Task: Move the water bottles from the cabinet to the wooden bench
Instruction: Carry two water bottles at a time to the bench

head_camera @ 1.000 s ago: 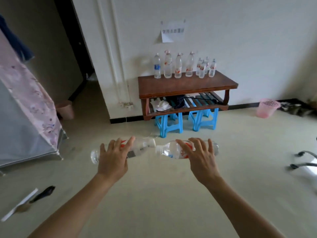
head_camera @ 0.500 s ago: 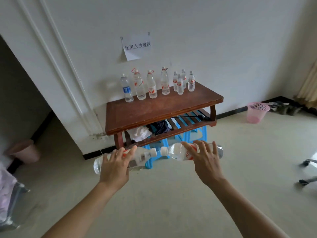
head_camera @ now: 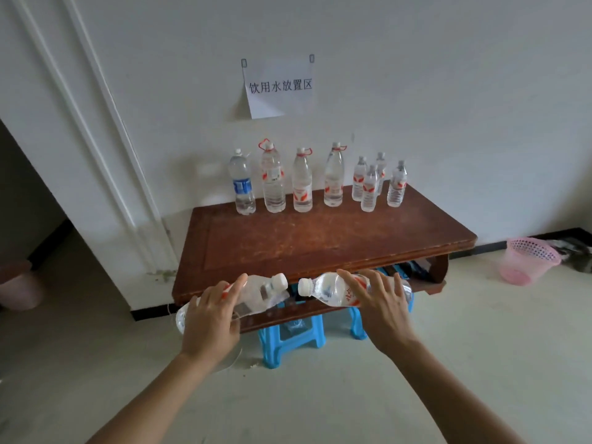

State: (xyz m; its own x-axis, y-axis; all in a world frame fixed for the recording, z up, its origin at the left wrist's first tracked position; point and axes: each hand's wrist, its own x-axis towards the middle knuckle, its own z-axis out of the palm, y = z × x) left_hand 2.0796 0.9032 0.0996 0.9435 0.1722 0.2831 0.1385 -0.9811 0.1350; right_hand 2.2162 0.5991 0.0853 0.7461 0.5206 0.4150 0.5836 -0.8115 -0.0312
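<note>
Two clear plastic water bottles with white caps and red-printed labels, held lying sideways, caps pointing at each other, apart: left one point(head_camera: 256, 298) tilted cap-up, right one point(head_camera: 336, 291) near level. Both in front of the dark reddish-brown wooden bench point(head_camera: 320, 241). Eight more clear bottles upright along the bench's back edge: one blue-labelled point(head_camera: 242, 186), the rest red-labelled point(head_camera: 302, 184).
</note>
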